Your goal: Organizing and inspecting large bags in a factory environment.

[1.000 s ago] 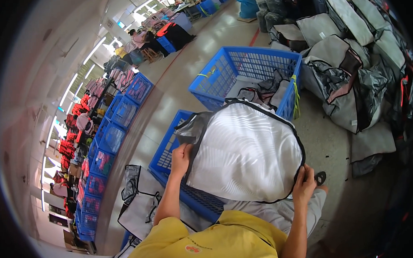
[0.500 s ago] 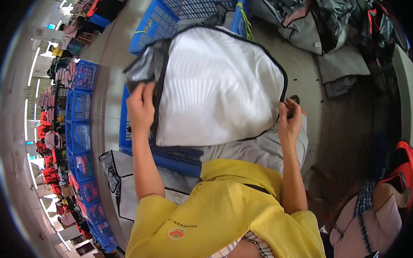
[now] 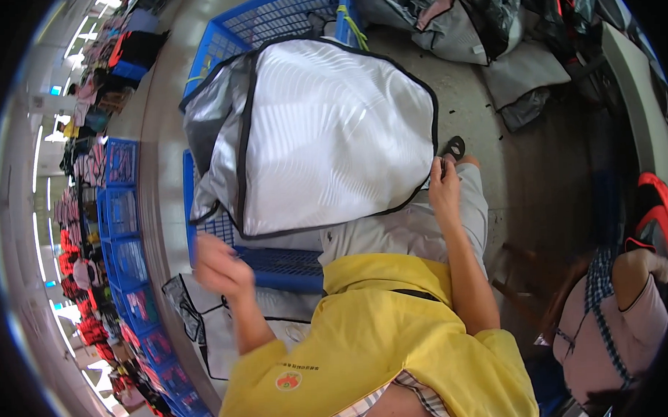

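Note:
A large silvery-white fabric bag piece (image 3: pixel 339 135) with black bound edges lies across my lap and over a blue crate. Its grey side panel (image 3: pixel 224 128) spreads out on the left. My left hand (image 3: pixel 224 265) is off the fabric, just below its lower left corner, blurred by motion. At the right edge of the piece, my right hand (image 3: pixel 445 192) is closed, with thumb and fingertips pinched around a small dark object (image 3: pixel 443 168). What kind of object it is, and whether the fingers also grip the black edging, I cannot tell.
A blue plastic crate (image 3: pixel 229 39) stands beyond the fabric. More silver-grey bag pieces (image 3: pixel 467 31) are heaped at the far right; others (image 3: pixel 205 316) lie at lower left. Blue crates (image 3: pixel 121 216) line the left. Another person (image 3: pixel 610 331) sits at lower right.
My left hand has let go of the fabric's left edge and moved down toward me. The grey side panel has spread out leftward. My right hand stays at the right edge.

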Demonstrator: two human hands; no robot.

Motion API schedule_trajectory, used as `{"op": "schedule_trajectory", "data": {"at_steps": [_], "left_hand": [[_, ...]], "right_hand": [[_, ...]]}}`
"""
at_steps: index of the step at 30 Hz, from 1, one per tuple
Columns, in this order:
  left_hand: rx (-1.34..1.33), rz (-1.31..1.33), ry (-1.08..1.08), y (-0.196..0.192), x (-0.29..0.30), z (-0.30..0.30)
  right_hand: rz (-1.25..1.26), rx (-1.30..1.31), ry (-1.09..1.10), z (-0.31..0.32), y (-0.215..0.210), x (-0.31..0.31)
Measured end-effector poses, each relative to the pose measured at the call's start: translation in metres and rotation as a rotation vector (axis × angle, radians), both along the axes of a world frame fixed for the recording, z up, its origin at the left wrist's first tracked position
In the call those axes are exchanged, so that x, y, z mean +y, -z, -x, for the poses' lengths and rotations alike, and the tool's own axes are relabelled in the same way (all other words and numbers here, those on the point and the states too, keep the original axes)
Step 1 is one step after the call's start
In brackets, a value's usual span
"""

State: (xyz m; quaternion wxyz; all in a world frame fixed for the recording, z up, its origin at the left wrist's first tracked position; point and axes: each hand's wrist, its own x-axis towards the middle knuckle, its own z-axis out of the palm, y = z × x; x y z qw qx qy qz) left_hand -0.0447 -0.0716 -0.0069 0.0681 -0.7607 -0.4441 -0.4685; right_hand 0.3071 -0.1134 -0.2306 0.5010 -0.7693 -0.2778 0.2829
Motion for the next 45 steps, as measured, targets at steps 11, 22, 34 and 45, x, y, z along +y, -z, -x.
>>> {"op": "schedule_trajectory", "data": {"at_steps": [11,22,34,45], "left_hand": [[-0.899,1.114,-0.241,0.118,-0.022,-0.039],[0.101,0.190,-0.012,-0.122,0.065,-0.066],[0.452,0.467,0.322,0.136,0.041,-0.175],[0.482,0.635,0.291,0.167,0.014,-0.163]], "right_hand": [[0.086,-0.018,-0.126,0.025,-0.029,0.017],[-0.395,0.444,-0.045,0.016,-0.167,0.018],[0.138,0.489,0.086,-0.082,-0.029,-0.101],[0.164,-0.142,-0.134,-0.070,-0.121,-0.024]]}}
